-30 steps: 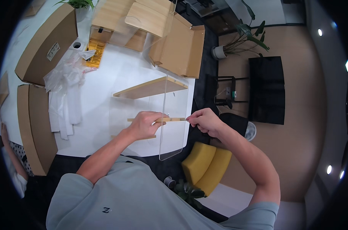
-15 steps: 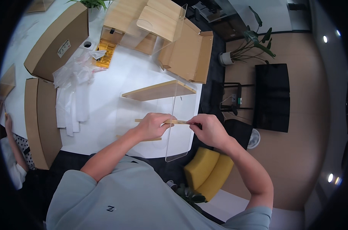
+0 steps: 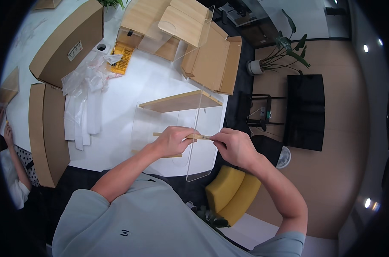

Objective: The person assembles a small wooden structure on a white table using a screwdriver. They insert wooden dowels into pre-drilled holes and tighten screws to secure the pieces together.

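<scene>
My left hand (image 3: 174,140) is closed around the edge of a light wooden board (image 3: 197,136), seen edge-on, beside an upright clear acrylic panel (image 3: 194,156). On the panel's other side, my right hand (image 3: 233,144) pinches at that board's end; what its fingers hold is too small to make out. Farther off, a wider wooden board (image 3: 177,103) stands against the same panel. Below my left hand a thin wooden edge (image 3: 172,156) shows, partly covered by my forearm.
Crumpled plastic wrapping (image 3: 89,77), an orange screwdriver-bit case (image 3: 124,58) and a tape roll (image 3: 101,47) lie on the white table (image 3: 117,111). Cardboard boxes (image 3: 51,128) line its left. An assembled wood-and-acrylic unit (image 3: 181,25) stands at the back. Another person's hand (image 3: 8,135) shows far left.
The whole view has shifted slightly. Both hands keep nearly the same places at the board and panel, and their grips look unchanged.
</scene>
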Tool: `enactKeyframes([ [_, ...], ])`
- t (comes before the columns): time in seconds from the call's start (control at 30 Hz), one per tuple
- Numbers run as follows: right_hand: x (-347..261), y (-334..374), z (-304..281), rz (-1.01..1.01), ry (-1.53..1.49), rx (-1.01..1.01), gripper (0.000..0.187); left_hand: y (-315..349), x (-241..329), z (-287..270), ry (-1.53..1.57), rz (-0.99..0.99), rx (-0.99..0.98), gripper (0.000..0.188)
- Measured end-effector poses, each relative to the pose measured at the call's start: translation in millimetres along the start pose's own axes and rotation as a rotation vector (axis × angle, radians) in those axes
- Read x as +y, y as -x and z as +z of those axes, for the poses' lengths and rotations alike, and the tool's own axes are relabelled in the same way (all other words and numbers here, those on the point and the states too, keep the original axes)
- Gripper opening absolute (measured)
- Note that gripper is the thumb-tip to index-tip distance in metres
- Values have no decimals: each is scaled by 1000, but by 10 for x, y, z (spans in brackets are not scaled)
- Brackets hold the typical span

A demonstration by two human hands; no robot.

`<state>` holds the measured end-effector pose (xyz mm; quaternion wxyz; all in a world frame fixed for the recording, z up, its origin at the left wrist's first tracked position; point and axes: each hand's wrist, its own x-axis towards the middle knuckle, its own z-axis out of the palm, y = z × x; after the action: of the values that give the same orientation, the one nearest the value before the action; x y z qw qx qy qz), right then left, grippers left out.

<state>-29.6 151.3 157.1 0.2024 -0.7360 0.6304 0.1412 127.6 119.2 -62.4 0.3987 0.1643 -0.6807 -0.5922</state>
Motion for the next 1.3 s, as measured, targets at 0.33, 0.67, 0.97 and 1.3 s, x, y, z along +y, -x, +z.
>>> enactKeyframes([
  [0.33,174,-91,142,132,-362,-30,18,28,-2,22,-5,5,7,23],
  [0.67,110,38,67,-128,-122,88,20,-47,63,36,16,-13,-1,11],
  [0.97,334,108,208,-271,-10,108,26,-59,63,109,-49,13,-13,12],
  [1.3,263,-6,81,550,-807,-183,16,-17,79,73,-24,-31,-76,21],
])
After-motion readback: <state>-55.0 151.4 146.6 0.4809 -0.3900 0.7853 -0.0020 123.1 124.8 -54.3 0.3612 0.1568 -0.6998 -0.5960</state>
